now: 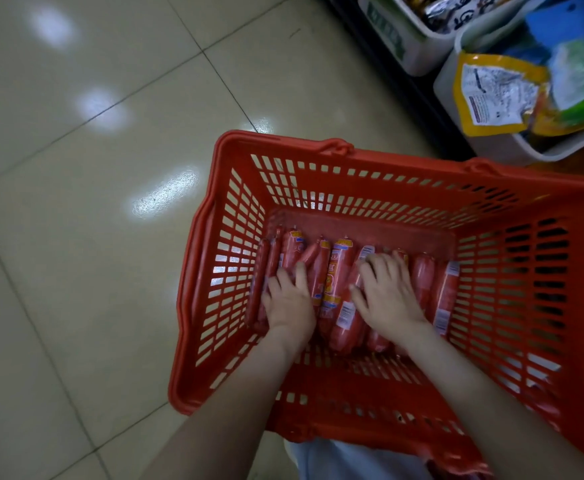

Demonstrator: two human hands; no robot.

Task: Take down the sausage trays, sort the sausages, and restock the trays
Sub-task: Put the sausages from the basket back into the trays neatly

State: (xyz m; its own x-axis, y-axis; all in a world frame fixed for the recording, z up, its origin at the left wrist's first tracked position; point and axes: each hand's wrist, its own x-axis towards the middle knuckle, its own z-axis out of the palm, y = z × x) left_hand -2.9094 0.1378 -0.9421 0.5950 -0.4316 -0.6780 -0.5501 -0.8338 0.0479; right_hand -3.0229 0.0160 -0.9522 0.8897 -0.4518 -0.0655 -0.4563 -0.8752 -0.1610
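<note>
We have both palms flat on the sausages [339, 271] lying in a row at the bottom of the red basket [235, 142], left hand [288, 304] and right hand [387, 301] with fingers nearly straight, pressing and gripping nothing. Our worry: these slick tubes roll, so a sideways shove could pile the ones between our hands over each other and wreck the sorting.

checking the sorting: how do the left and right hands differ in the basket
The left hand lies on the sausages near the red basket's left wall; the right hand lies near the row's middle. The left hand's fingers are close together; the right hand's are spread. Both rest flat on them.
</note>
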